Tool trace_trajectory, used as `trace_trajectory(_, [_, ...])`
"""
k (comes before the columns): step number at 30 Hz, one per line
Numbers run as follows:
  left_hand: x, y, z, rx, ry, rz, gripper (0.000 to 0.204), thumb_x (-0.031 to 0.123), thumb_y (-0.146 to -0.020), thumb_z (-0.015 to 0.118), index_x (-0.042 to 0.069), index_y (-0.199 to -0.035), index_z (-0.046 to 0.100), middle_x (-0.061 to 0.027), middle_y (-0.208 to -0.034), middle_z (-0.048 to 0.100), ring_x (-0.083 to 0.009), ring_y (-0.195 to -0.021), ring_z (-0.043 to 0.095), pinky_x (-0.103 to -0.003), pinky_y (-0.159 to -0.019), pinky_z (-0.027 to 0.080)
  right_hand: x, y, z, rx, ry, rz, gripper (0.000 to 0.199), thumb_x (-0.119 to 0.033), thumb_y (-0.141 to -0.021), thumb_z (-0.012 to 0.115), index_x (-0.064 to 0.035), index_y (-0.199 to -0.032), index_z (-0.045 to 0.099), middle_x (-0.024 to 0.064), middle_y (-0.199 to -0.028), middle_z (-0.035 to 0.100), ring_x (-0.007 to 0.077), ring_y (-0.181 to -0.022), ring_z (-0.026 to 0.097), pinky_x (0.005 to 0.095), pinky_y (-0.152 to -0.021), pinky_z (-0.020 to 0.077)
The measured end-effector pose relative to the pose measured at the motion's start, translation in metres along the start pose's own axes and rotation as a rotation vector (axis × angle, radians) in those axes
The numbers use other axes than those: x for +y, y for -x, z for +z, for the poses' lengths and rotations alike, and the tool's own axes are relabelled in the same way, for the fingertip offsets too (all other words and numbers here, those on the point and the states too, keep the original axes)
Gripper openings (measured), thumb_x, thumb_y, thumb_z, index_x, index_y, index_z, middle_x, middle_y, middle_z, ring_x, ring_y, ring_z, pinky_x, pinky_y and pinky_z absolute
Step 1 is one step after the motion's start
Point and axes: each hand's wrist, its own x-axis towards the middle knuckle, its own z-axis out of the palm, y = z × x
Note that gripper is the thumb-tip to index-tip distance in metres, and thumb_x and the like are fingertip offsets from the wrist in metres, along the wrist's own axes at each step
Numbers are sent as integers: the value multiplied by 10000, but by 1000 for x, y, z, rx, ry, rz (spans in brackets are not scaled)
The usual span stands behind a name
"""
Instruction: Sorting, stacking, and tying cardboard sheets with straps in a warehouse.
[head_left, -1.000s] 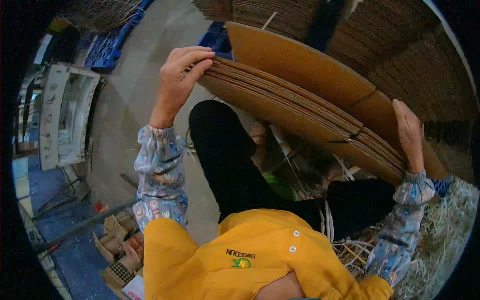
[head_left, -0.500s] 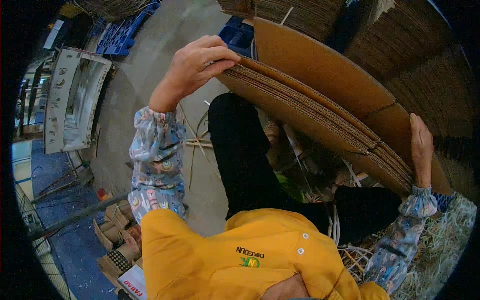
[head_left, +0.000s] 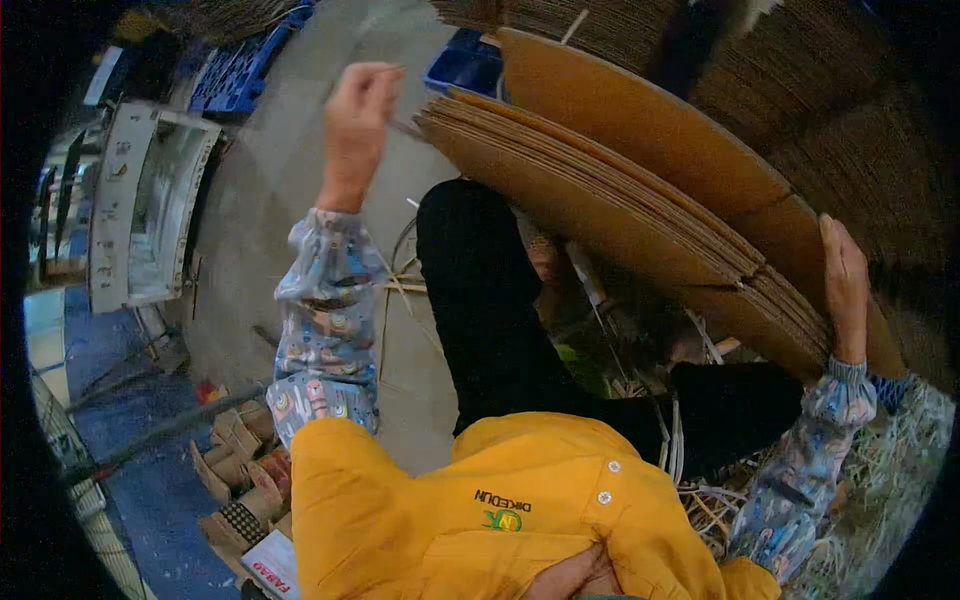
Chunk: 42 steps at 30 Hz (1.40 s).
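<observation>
Left hand [head_left: 360, 130]: blurred, clear of cardboard stack [head_left: 590, 200]; closure cannot be told. Right hand [head_left: 846, 285]: against cardboard at right end; grasp cannot be told. Cardboard stack: slanted before knees [head_left: 460, 225], brown sheet [head_left: 640, 125] behind.

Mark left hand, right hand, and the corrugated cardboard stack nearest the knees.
Left hand [head_left: 357, 128]: head view, middle of the blurred hand.
Right hand [head_left: 846, 287]: head view, back of the hand.
Corrugated cardboard stack [head_left: 605, 222]: head view, nearest sheet's face.
</observation>
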Motion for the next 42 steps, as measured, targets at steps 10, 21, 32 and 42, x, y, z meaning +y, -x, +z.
trace_trajectory(10, [-4, 19, -24, 114, -728, 472, 288, 223, -858, 647, 123, -1128, 642, -98, -1144, 625, -258, -1090, 553, -394, -895, 439, -39, -10, 1, -104, -124, -113, 377, -336, -945, 498, 19, -1033, 591, 164, -971, 645, 350, -903, 602, 361, -751, 461])
trace_trajectory(21, [60, 93, 104, -237, -575, 800, 381, 274, -834, 674, 170, -1198, 632, -56, -1291, 548, -248, -1192, 475, -400, -989, 316, -55, 21, -6, -307, -184, 116, 409, -421, -910, 520, -35, -968, 641, 161, -929, 645, 325, -857, 617, 375, -729, 466])
trace_trajectory(32, [75, 103, 86, -166, -500, 787, 324, 216, -821, 681, 144, -1137, 669, -76, -1085, 584, -249, -1038, 529, -415, -921, 378, -46, -4, -4, -98, 111, -179, 308, -354, -967, 441, -101, -1005, 613, 122, -902, 626, 358, -867, 590, 429, -702, 455])
trace_trajectory(42, [115, 13, 139, -524, -408, 979, 194, 223, -827, 655, 68, -915, 579, -107, -853, 536, -285, -779, 539, -363, -697, 430, -8, -44, 18, -56, 18, -81, 432, -455, -974, 382, -80, -1041, 588, 139, -948, 600, 339, -908, 575, 415, -810, 430])
